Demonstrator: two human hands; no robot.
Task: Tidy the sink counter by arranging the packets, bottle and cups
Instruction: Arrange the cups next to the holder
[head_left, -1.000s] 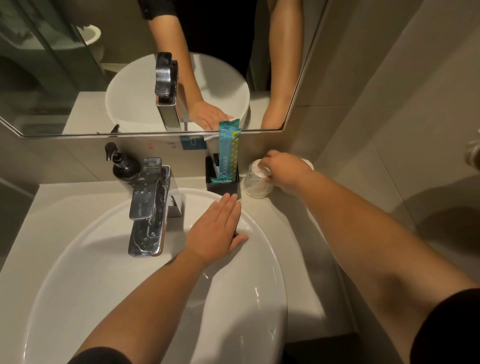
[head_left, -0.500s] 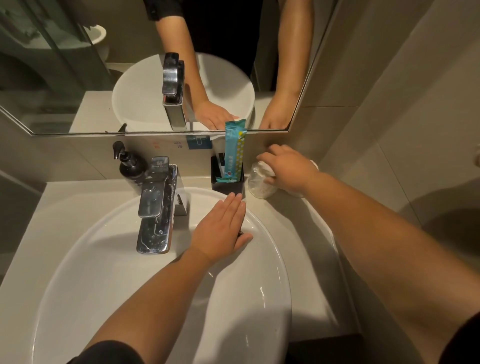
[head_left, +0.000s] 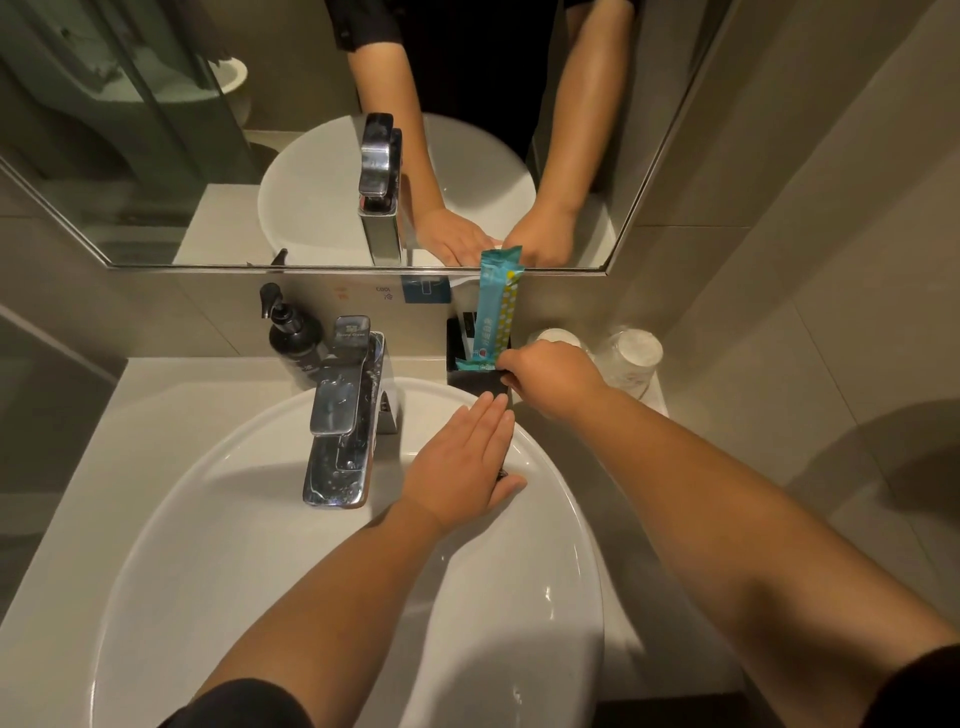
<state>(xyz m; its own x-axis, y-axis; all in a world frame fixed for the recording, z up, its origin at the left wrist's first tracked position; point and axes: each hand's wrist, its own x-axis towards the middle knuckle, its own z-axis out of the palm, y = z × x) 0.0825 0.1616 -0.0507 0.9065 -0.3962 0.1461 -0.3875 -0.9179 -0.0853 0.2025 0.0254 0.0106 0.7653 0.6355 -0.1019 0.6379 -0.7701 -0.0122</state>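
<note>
A black holder (head_left: 470, 382) stands at the back of the counter with tall teal packets (head_left: 496, 306) upright in it. My right hand (head_left: 553, 379) is at the holder's right edge, fingers curled on its rim by a low teal packet. Two upturned clear cups (head_left: 628, 358) stand to the right near the wall; the nearer one (head_left: 553, 338) shows just behind my right hand. A black pump bottle (head_left: 293, 338) stands left of the tap. My left hand (head_left: 465, 467) lies flat with straight fingers on the basin rim in front of the holder.
A chrome tap (head_left: 345, 410) rises at the back of the white basin (head_left: 322, 597). The mirror (head_left: 311, 130) hangs just above the counter's back edge. A tiled wall closes the right side beyond the cups. The pale counter (head_left: 171, 410) runs left of the basin.
My right hand let go of the clear cup and moved left to the black holder. Both cups now stand uncovered by the wall. My left hand stayed flat on the basin rim.
</note>
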